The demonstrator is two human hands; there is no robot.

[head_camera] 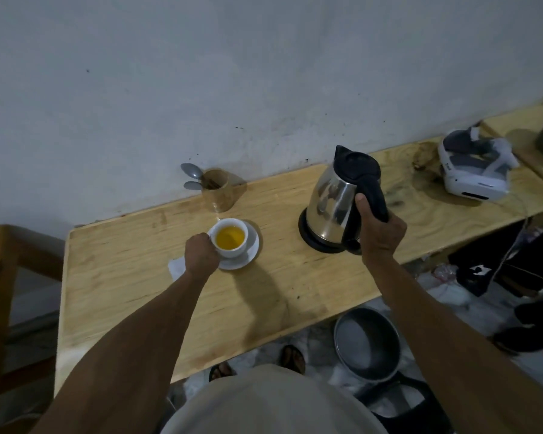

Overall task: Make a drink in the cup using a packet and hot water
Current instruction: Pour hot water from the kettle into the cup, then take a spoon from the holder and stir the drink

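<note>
Cup's got yellow drink in it, kettle in hand

The left hand (pixel 201 255) is closed around the side of the white cup (pixel 229 238), which sits on its saucer (pixel 248 255) mid-surface (pixel 123 261) with yellow liquid inside; the right hand (pixel 380 230) is wrapped tight round the black handle of the steel kettle (pixel 336 202), which stands on its base to the right; a white packet (pixel 177 267) lies just beside the left wrist; a wooden holder with spoons (pixel 217 189) sits behind the cup by the wall.
</note>
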